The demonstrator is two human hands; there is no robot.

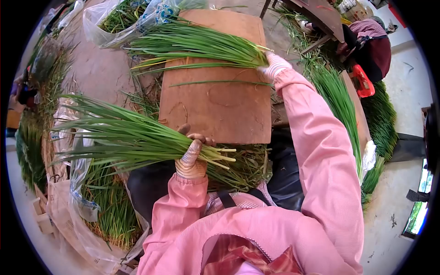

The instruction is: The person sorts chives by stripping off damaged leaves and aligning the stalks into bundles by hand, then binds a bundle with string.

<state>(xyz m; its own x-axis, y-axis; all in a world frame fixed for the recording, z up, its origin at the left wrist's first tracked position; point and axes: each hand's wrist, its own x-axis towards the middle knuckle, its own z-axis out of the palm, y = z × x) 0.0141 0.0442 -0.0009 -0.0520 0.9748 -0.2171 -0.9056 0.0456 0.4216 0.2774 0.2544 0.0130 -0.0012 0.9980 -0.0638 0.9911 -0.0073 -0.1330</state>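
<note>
My left hand (192,153), in a striped, soiled glove, is closed around a bunch of garlic chives (128,135). The pale cut ends stick out to the right of the fist and the green leaves fan out leftward. At the far end of a brown board (220,110), my gloved right hand (276,68) is closed at the pale stem ends of a larger pile of chives (201,43). Its fingers are partly hidden and slightly blurred. One loose chive leaf (215,83) lies across the board below that pile.
Plastic bags of greens stand at the left (107,201) and the back left (114,23). More long chives (341,110) lie at my right. Trimmings (243,169) lie below the board. Another person (366,46) bends near a red plastic object (363,81) at the upper right.
</note>
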